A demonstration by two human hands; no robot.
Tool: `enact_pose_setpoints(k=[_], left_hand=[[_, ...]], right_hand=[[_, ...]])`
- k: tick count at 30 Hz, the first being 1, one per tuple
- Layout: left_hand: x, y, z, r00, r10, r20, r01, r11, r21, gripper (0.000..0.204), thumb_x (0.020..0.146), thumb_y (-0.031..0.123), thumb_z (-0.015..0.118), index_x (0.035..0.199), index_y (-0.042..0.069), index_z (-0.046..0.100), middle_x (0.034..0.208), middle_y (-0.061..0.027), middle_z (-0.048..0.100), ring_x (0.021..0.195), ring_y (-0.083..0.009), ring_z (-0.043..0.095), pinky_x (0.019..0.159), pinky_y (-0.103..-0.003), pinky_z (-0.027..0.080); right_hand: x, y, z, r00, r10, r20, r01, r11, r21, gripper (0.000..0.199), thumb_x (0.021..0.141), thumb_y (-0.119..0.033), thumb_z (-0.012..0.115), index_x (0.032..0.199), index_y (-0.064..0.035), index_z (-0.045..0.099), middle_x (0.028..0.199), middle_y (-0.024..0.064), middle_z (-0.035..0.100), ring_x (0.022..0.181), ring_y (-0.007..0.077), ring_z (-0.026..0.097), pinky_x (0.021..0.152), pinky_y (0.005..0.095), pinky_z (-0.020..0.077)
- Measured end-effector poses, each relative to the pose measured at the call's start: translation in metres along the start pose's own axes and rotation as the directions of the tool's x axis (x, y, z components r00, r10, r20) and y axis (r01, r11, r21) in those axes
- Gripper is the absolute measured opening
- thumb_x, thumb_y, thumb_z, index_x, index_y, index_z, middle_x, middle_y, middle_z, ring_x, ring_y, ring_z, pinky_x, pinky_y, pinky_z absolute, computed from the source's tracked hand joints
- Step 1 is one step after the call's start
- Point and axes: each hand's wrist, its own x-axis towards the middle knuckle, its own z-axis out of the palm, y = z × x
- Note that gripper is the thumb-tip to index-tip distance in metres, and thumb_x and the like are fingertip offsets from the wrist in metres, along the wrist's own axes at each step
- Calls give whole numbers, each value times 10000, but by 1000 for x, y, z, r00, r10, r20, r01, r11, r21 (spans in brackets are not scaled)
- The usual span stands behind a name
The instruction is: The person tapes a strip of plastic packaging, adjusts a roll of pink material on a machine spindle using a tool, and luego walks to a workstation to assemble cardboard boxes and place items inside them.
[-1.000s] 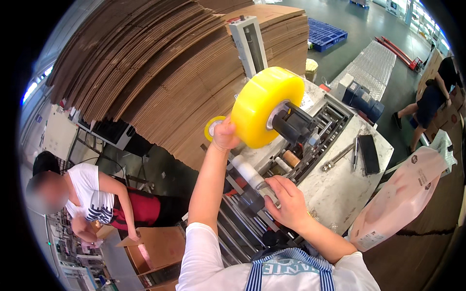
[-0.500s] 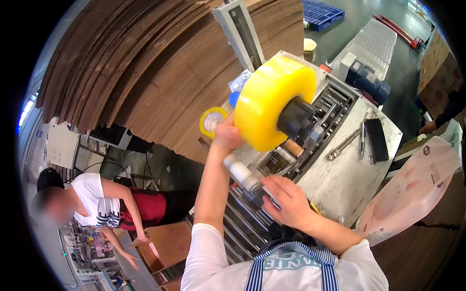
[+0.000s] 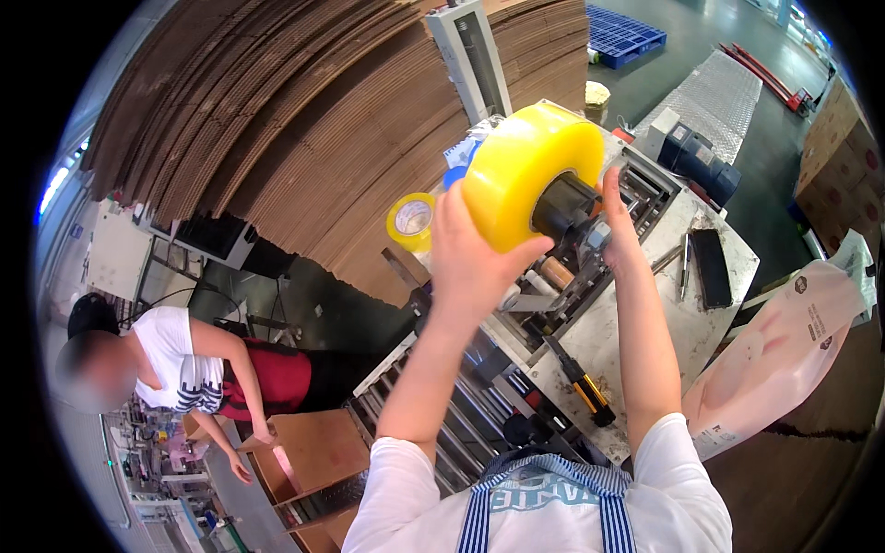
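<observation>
A large roll of yellow packing tape sits on a black hub above the machine. My left hand is closed around the roll's lower left side, with its thumb stretched along the lower edge towards the hub. On the roll's right side, my right hand is raised beside the hub and a metal bolt, its visible fingers straight and pointing up. Whether it touches the roll cannot be made out. Small rollers, including a brown one, lie below the hub. A black and yellow utility knife rests on the machine top.
A smaller tape roll stands left of the large one. Stacked flat cardboard rises behind. A phone and pen lie right, near a pink bag. Another person works at left beside an open carton.
My right hand has moved up from the white roller to the roll's right side, uncovering the knife. My left hand has shifted further onto the roll. The white roller has moved up towards the hub.
</observation>
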Motion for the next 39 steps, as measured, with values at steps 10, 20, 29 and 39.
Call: enact_pose_setpoints(k=[10,20,29,39], left_hand=[[-6,-1,13,983,48,-178,-20,988,154,653,581,178,803,1076,2,416,1032,-163,454,992,-353,458,843,-416,384],[-6,-1,8,964,206,-169,-186,974,131,585,563,182,806,990,29,438,922,-138,479,864,-335,494,734,-403,404],[-7,-1,9,957,237,-170,-219,969,118,572,555,183,810,964,29,441,905,-132,482,834,-325,501,710,-399,409],[-9,-6,9,951,268,-155,-248,959,134,562,555,216,805,942,31,442,876,-127,473,806,-314,497,685,-389,405]], right_hand=[[1,4,3,994,-91,62,81,986,144,778,849,-660,342,1278,-14,414,1200,122,526,1072,209,536,891,307,442],[1,6,7,989,-141,42,128,964,233,773,856,-657,322,1277,-13,396,1213,130,513,1093,211,523,917,323,431],[-1,4,8,985,-169,26,160,963,216,794,850,-668,321,1275,-2,396,1210,132,515,1098,210,520,918,322,427],[-4,5,10,984,-179,-21,180,967,182,790,857,-672,292,1270,-7,404,1208,129,516,1100,213,514,932,316,404]])
